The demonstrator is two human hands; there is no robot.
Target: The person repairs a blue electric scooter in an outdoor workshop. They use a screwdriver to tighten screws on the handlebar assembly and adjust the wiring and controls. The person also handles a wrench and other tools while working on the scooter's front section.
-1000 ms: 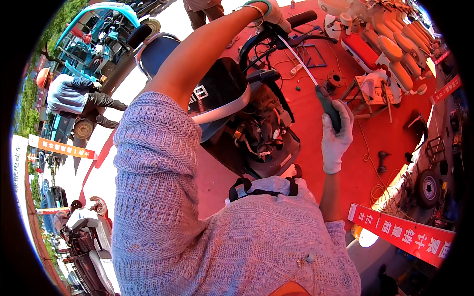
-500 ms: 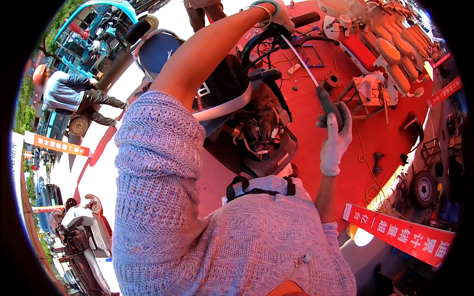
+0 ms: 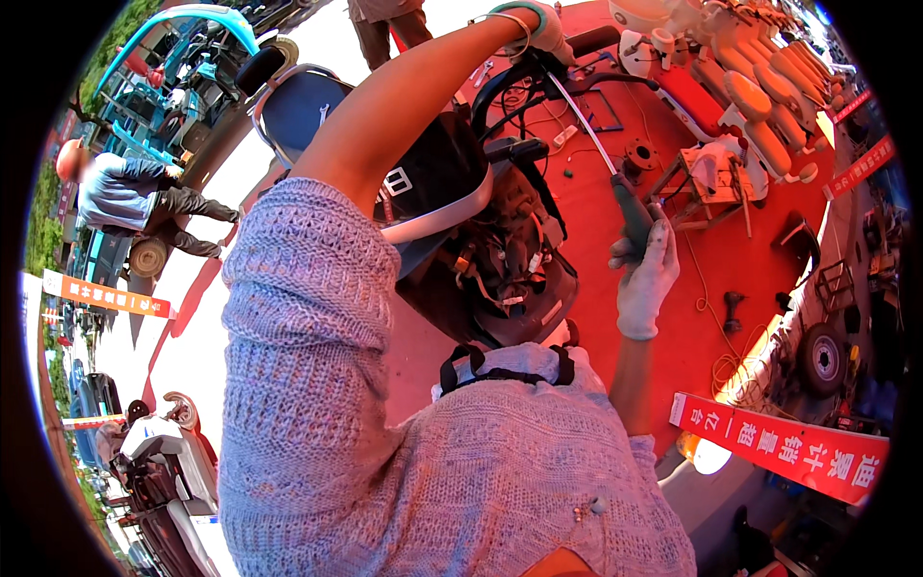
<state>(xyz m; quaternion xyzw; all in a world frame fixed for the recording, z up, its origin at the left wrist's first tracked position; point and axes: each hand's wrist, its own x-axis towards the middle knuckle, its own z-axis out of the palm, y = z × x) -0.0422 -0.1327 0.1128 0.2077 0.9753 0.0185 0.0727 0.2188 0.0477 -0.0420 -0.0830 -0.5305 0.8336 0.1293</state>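
Observation:
My right hand (image 3: 646,288), in a pale work glove, is closed around the dark handle of a long screwdriver (image 3: 631,207). Its thin shaft slants up and left to the handlebar (image 3: 593,40) of a partly stripped scooter. At the shaft's tip, my gloved left hand (image 3: 546,31) lies over the handlebar's middle with its fingers curled down; the fingertips are mostly hidden. Nearer to me, wires and connectors (image 3: 510,274) hang exposed in the scooter's open body. A black seat or box with a silver rim (image 3: 447,207) lies left of them, partly behind my left arm.
Red matting (image 3: 615,356) covers the floor, with loose cables. A small wooden stool (image 3: 713,188) and a row of scooters (image 3: 769,82) stand to the right. A power drill (image 3: 734,313) lies nearby. On the left a person (image 3: 125,197) sits beside a blue vehicle; another person (image 3: 389,24) stands ahead.
My right hand and the screwdriver handle have shifted slightly left, and the right fingers have moved on the handle. My left hand stays at the handlebar.

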